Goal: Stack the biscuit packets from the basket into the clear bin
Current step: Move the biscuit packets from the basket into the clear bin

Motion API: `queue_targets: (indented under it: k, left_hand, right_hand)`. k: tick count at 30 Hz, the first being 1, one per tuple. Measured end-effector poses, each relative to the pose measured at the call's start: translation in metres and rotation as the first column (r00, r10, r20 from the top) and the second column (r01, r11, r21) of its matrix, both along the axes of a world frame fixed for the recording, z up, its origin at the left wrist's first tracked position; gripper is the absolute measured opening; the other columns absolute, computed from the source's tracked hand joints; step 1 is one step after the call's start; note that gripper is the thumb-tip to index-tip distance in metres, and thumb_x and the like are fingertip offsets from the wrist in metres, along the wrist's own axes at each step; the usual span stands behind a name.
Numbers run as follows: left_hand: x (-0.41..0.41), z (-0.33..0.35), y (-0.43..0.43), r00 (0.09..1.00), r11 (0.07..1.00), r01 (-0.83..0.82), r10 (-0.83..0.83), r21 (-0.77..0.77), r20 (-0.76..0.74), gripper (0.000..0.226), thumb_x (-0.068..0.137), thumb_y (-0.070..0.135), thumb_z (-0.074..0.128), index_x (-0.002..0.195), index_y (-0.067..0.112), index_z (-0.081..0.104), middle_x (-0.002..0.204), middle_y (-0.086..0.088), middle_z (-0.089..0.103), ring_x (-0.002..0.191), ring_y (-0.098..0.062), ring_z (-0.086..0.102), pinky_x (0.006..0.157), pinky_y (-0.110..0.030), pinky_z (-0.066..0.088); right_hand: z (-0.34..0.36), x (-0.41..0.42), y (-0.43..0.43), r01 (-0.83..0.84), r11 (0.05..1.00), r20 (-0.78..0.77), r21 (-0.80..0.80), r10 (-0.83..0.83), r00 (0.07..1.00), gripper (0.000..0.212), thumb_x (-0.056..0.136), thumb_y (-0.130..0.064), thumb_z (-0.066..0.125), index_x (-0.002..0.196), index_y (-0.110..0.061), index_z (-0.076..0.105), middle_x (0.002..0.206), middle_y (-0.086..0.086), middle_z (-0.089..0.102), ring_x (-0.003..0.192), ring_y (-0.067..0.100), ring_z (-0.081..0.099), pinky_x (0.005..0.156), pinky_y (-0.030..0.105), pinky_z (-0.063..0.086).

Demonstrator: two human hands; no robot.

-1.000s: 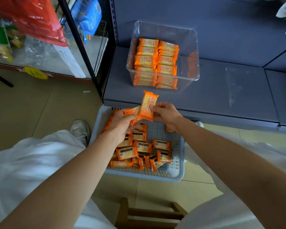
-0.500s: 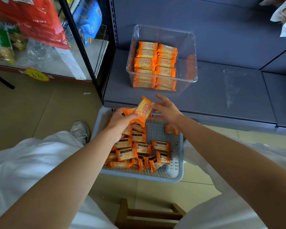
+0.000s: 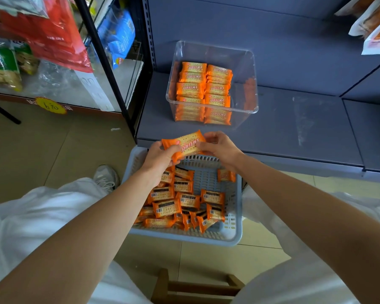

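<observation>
Just above the basket's far rim, at frame centre, both hands hold one orange packet level. The left hand curls round its left end and the right hand pinches its right end. Loose packets fill the basket below. The bin stands on the shelf in the upper middle, with two neat columns in its left part.

To stack well, I would keep the packet flat, print up and lengthwise like the rest, and set it squarely on a column. The front bears white Chinese characters. The basket packets show barcodes. A yellow tag at left has handwriting, perhaps a 6.
</observation>
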State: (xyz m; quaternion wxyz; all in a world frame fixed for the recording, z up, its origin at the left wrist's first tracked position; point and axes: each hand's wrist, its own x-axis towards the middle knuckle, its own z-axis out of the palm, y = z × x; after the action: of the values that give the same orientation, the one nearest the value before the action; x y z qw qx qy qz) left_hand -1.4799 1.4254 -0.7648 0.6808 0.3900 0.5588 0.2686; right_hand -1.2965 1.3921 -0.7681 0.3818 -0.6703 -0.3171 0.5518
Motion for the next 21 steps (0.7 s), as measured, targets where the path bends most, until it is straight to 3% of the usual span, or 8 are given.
queue_targets:
  k: [3,7,11,17,19,21]
  left_hand:
    - [0.004,0.004,0.007,0.999,1.000,0.028,-0.028,0.012,0.014,0.028,0.091,0.018,0.062,0.116,0.009,0.055,0.109,-0.012,0.067,0.084,-0.024,0.072,0.077,-0.028,0.057]
    - [0.013,0.015,0.026,1.000,1.000,0.021,-0.021,0.022,0.002,0.018,0.093,0.021,0.059,0.108,0.011,0.058,0.104,-0.015,0.070,0.087,-0.027,0.071,0.071,-0.025,0.056]
    - [0.029,0.027,0.050,0.997,0.996,0.071,-0.072,0.046,0.027,0.018,0.094,0.022,0.055,0.104,0.009,0.062,0.098,-0.017,0.072,0.083,-0.028,0.071,0.071,-0.027,0.056]
    - [0.058,0.043,0.106,0.991,0.984,0.126,-0.129,0.126,0.017,0.029,0.095,0.027,0.053,0.114,0.008,0.063,0.096,-0.012,0.073,0.079,-0.026,0.071,0.070,-0.029,0.057]
    - [0.069,0.040,0.129,0.983,0.961,0.180,-0.171,0.208,-0.061,0.029,0.097,0.038,0.048,0.115,0.018,0.061,0.104,-0.003,0.070,0.085,-0.021,0.071,0.076,-0.031,0.055]
    - [0.075,0.031,0.152,0.919,0.838,0.348,-0.217,0.420,-0.329,0.033,0.096,0.050,0.040,0.114,0.028,0.057,0.111,0.007,0.063,0.099,-0.013,0.064,0.087,-0.035,0.051]
  right_hand:
    - [0.015,0.006,0.005,-0.158,0.978,0.122,0.139,0.141,0.982,0.072,0.081,-0.011,0.075,0.140,-0.026,0.037,0.135,-0.006,0.042,0.117,0.015,0.051,0.082,0.030,0.056]
    - [0.027,0.017,0.019,-0.426,0.888,0.410,0.173,0.328,0.851,0.062,0.078,-0.020,0.078,0.133,-0.021,0.051,0.129,-0.005,0.047,0.120,0.013,0.047,0.096,0.028,0.046]
    - [0.036,0.031,0.043,-0.538,0.822,0.661,0.189,0.299,0.689,0.059,0.073,-0.020,0.081,0.125,-0.018,0.053,0.122,-0.003,0.054,0.108,0.011,0.049,0.095,0.028,0.043]
    - [0.053,0.062,0.096,-0.584,0.792,0.750,0.177,0.276,0.602,0.059,0.074,-0.026,0.080,0.124,-0.017,0.051,0.112,-0.011,0.054,0.102,0.007,0.052,0.086,0.020,0.043]
    - [0.053,0.077,0.116,-0.556,0.813,0.768,0.176,0.240,0.594,0.058,0.073,-0.026,0.079,0.124,-0.017,0.052,0.110,-0.011,0.055,0.100,0.008,0.053,0.085,0.022,0.044]
    - [0.049,0.095,0.137,-0.508,0.847,0.809,0.155,0.187,0.558,0.058,0.073,-0.027,0.079,0.124,-0.017,0.053,0.106,-0.009,0.057,0.099,0.014,0.056,0.086,0.030,0.047]
